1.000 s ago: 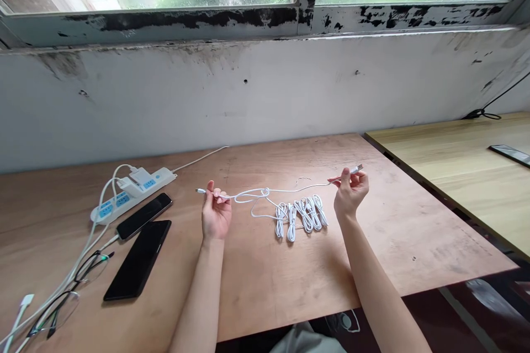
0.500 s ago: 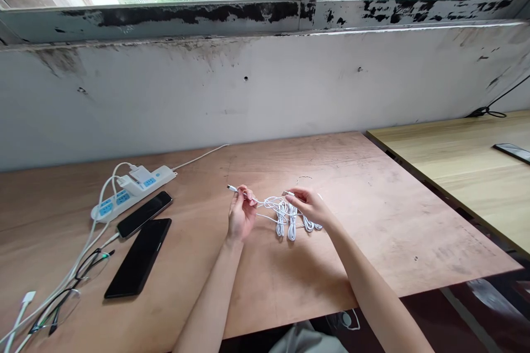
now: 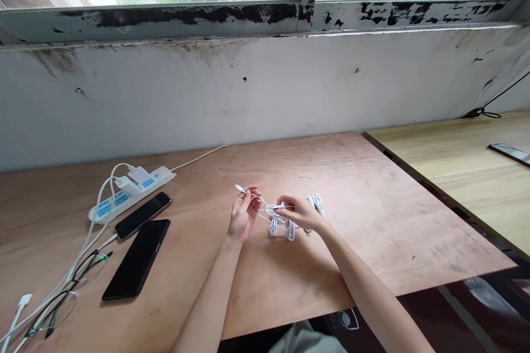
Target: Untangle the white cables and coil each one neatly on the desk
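My left hand [image 3: 243, 218] pinches a white charging cable [image 3: 239, 188] just below its plug, which points up and to the left. Loose loops of white cable run from there toward my right hand [image 3: 301, 213], whose fingers are closed on a white cable end. Beneath and around my right hand, several coiled white cable bundles [image 3: 290, 231] lie on the brown table [image 3: 265, 287]. Two more coils [image 3: 317, 203] show just beyond its knuckles. Which loop belongs to which cable I cannot tell.
On the left are a white power strip [image 3: 143, 193] with plugged-in chargers, two dark phones [image 3: 136, 259] and eyeglasses [image 3: 62, 292], with white cords running among them. A lighter wooden table [image 3: 447, 160] adjoins on the right. A wall [image 3: 165, 105] with windows stands behind.
My right hand has moved left and slightly down, closer to my left hand, uncovering the coils on the right. The plug in my left hand has tilted and shifted a little right.
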A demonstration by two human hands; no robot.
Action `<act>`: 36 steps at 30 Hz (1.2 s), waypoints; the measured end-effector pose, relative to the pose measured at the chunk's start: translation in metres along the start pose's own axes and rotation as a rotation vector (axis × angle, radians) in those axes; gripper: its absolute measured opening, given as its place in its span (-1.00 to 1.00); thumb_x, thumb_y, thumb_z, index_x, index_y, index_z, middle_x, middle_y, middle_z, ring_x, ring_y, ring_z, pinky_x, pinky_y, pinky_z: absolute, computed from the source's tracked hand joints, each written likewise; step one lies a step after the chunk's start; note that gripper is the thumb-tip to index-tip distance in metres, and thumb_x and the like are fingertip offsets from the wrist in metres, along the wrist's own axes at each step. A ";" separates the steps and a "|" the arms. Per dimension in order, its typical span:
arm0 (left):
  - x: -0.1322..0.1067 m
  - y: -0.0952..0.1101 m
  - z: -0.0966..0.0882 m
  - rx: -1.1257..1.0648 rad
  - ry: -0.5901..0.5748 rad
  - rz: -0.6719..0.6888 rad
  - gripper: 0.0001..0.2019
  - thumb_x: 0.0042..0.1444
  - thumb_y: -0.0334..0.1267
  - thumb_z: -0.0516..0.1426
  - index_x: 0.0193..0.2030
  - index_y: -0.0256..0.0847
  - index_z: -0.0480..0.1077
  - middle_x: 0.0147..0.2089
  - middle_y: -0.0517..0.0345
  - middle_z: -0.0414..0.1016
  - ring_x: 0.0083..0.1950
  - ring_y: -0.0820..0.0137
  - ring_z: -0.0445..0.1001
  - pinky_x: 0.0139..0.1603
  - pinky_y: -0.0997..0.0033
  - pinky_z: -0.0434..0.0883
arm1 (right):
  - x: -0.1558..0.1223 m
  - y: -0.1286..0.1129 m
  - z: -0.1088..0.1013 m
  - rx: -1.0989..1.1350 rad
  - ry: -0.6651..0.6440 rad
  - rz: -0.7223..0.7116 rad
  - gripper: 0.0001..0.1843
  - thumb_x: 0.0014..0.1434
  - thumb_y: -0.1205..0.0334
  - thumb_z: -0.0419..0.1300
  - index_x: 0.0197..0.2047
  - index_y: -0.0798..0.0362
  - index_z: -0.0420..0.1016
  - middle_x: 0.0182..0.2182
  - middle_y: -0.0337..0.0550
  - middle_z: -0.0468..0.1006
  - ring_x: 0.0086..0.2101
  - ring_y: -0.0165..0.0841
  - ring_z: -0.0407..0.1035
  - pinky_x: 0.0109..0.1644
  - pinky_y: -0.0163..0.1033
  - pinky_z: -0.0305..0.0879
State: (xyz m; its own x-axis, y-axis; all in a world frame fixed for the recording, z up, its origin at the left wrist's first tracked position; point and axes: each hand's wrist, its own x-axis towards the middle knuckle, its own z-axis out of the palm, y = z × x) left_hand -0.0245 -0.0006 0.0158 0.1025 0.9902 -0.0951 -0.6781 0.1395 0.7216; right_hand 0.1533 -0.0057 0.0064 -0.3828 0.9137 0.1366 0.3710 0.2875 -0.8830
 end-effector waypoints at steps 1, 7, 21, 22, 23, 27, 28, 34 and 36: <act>0.000 0.001 -0.001 0.048 -0.002 0.018 -0.81 0.04 -0.26 0.19 -0.21 -0.27 0.39 -0.34 0.18 0.42 -0.42 0.64 0.38 -0.34 0.67 0.37 | 0.000 0.000 0.000 0.005 0.013 -0.006 -0.83 0.08 0.16 0.15 -0.36 0.11 0.40 -0.66 -0.38 0.11 -0.59 -0.52 0.02 -0.53 -0.39 -0.11; -0.009 -0.006 0.003 0.490 -0.131 0.044 -0.57 -0.12 -0.21 0.29 -0.08 -0.23 0.35 -0.21 0.10 0.48 -0.22 0.47 0.47 -0.23 0.55 0.40 | 0.001 -0.002 0.004 -0.034 0.110 -0.026 -0.79 0.14 0.18 0.05 -0.46 0.10 0.32 -0.61 -0.31 0.25 -0.57 -0.50 0.09 -0.49 -0.38 -0.04; -0.008 -0.006 0.006 0.593 -0.143 -0.109 -0.58 -0.10 -0.16 0.24 -0.10 -0.31 0.34 -0.38 0.05 0.55 -0.33 0.34 0.52 -0.20 0.39 0.42 | 0.002 0.004 0.002 0.508 0.062 0.114 -0.58 0.16 -0.13 0.00 -0.48 0.06 0.15 -0.63 -0.38 0.10 -0.62 -0.54 -0.06 -0.55 -0.38 -0.10; -0.008 -0.006 0.006 0.564 -0.129 -0.102 -0.55 -0.09 -0.15 0.24 -0.07 -0.31 0.31 -0.39 0.05 0.55 -0.33 0.34 0.53 -0.17 0.38 0.42 | 0.002 0.003 0.002 0.522 0.053 0.124 -0.58 0.15 -0.13 0.02 -0.48 0.06 0.16 -0.63 -0.38 0.09 -0.62 -0.54 -0.07 -0.55 -0.38 -0.11; -0.007 -0.007 0.006 0.539 -0.112 -0.089 -0.54 -0.08 -0.14 0.24 -0.05 -0.30 0.29 -0.39 0.04 0.55 -0.31 0.33 0.53 -0.15 0.36 0.41 | 0.001 0.002 0.002 0.521 0.038 0.124 -0.57 0.13 -0.14 0.03 -0.48 0.07 0.18 -0.62 -0.37 0.10 -0.61 -0.54 -0.06 -0.55 -0.38 -0.11; -0.006 -0.011 0.006 0.479 -0.061 -0.045 -0.57 -0.06 -0.13 0.22 -0.07 -0.29 0.27 -0.33 0.01 0.55 -0.22 0.31 0.53 -0.07 0.33 0.39 | -0.001 -0.006 -0.001 0.504 0.011 0.080 -0.56 0.09 -0.15 0.08 -0.46 0.10 0.30 -0.59 -0.33 0.16 -0.58 -0.53 0.00 -0.52 -0.38 -0.05; -0.006 -0.012 0.006 0.475 -0.060 -0.045 -0.58 -0.05 -0.12 0.21 -0.08 -0.29 0.29 -0.32 0.01 0.55 -0.21 0.31 0.52 -0.06 0.33 0.39 | -0.001 -0.008 -0.001 0.501 0.019 0.074 -0.57 0.07 -0.14 0.11 -0.44 0.11 0.32 -0.58 -0.32 0.18 -0.57 -0.52 0.03 -0.51 -0.38 -0.03; -0.005 -0.015 0.003 0.541 0.039 0.058 -0.62 -0.07 -0.16 0.22 -0.09 -0.25 0.38 -0.25 0.13 0.49 -0.19 0.45 0.46 -0.08 0.46 0.37 | -0.001 -0.005 0.002 0.351 0.130 0.058 -0.61 0.05 -0.09 0.15 -0.50 0.10 0.31 -0.59 -0.29 0.19 -0.55 -0.50 0.03 -0.52 -0.37 -0.03; -0.003 -0.015 0.002 0.591 0.047 0.130 -0.59 -0.07 -0.18 0.22 -0.05 -0.25 0.36 -0.29 0.16 0.49 -0.21 0.45 0.46 -0.08 0.47 0.37 | 0.000 -0.003 0.003 0.304 0.186 0.033 -0.60 0.09 -0.08 0.10 -0.52 0.10 0.31 -0.59 -0.27 0.20 -0.55 -0.49 0.05 -0.50 -0.36 -0.01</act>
State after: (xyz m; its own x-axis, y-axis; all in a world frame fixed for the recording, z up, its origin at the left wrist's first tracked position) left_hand -0.0134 -0.0059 0.0066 0.0050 1.0000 -0.0012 -0.1629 0.0020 0.9866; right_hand 0.1500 -0.0076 0.0075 -0.2040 0.9657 0.1609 0.1014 0.1843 -0.9776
